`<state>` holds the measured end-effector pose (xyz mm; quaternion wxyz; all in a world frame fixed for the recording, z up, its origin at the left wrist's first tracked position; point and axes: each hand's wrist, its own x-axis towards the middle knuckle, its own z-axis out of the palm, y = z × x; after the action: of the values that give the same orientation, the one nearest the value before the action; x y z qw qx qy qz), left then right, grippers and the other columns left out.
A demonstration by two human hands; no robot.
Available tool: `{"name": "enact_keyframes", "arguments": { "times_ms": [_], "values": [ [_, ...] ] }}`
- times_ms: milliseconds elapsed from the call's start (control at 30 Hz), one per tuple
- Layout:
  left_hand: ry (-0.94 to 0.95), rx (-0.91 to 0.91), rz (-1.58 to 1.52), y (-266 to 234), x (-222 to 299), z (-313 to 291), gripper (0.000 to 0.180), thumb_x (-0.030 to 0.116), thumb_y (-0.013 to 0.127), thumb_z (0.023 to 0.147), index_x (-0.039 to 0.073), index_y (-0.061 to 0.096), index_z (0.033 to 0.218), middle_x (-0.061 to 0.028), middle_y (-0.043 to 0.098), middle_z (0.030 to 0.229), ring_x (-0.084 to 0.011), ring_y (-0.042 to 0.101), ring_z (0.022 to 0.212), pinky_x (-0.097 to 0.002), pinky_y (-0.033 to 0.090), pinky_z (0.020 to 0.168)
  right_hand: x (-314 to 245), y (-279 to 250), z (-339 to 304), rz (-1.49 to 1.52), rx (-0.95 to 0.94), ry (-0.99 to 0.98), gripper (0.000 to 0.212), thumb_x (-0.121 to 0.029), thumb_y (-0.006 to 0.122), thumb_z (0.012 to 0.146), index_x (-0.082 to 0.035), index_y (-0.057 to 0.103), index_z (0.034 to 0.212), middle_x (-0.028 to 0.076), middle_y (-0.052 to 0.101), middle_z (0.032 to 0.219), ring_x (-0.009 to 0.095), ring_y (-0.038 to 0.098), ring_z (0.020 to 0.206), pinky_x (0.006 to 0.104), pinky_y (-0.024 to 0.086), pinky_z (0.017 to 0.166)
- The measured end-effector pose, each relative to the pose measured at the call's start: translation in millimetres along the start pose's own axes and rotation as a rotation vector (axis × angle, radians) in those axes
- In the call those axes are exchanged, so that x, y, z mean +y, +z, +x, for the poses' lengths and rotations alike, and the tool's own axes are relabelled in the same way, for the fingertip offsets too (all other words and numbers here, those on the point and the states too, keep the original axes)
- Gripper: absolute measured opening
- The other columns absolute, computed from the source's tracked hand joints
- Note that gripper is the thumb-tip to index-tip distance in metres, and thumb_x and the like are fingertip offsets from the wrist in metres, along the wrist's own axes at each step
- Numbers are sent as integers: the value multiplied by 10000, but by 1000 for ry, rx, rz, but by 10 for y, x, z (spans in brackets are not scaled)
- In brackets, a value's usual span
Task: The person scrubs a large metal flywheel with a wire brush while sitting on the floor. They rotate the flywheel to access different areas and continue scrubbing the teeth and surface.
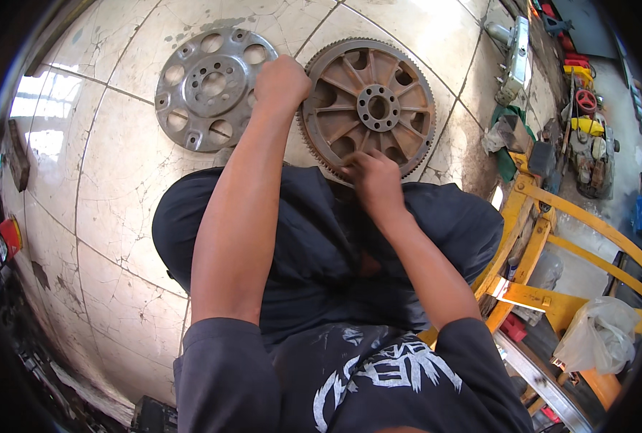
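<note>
Forearms slant inward from both sides: the left one reaches up and slightly right to a curled left hand, the right one rises up and left to a bent right hand.

Below the hands are knees in dark trousers. A brown, spoked metal wheel with a toothed rim is on the cream tiled floor, its spoked face and central hub turned upward; being round, it shows equal width every way.

The left hand is between that wheel and a flat grey steel disc with round holes, also face up; its grip is hidden, so I cannot tell what it holds. The right hand is blurred at the wheel's near rim, fingers bent, hold unclear.
</note>
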<state>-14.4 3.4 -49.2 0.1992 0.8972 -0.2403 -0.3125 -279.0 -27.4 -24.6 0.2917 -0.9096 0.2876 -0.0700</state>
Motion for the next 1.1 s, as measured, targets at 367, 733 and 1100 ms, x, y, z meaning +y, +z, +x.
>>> {"name": "enact_keyframes", "arguments": {
  "times_ms": [367, 733, 1100],
  "values": [
    [6, -19, -16, -19, 19, 100, 302, 107, 734, 829, -12, 786, 1101, -270, 743, 1204, -410, 722, 1160, -467, 594, 973, -308, 528, 635, 59, 160, -81, 149, -123, 838, 845, -58, 774, 962, 159, 706, 890, 385, 696, 821, 469, 550, 719],
    [-7, -79, -28, -102, 58, 103, 309, 105, 722, 841, -2, 781, 1125, -262, 739, 1229, -399, 721, 1171, -460, 594, 972, -92, 227, 276, 66, 137, 109, 184, -86, 848, 839, -51, 806, 1014, 154, 747, 937, 317, 728, 827, 400, 559, 735],
    [-91, -11, -56, -55, -60, 163, 327, 121, 716, 841, 115, 830, 1148, -254, 760, 1159, -389, 728, 1144, -444, 578, 999, -336, 342, 858, 197, 270, 9, 186, -71, 790, 861, -57, 788, 1046, 183, 748, 932, 397, 727, 883, 456, 564, 806]
  ]
}}
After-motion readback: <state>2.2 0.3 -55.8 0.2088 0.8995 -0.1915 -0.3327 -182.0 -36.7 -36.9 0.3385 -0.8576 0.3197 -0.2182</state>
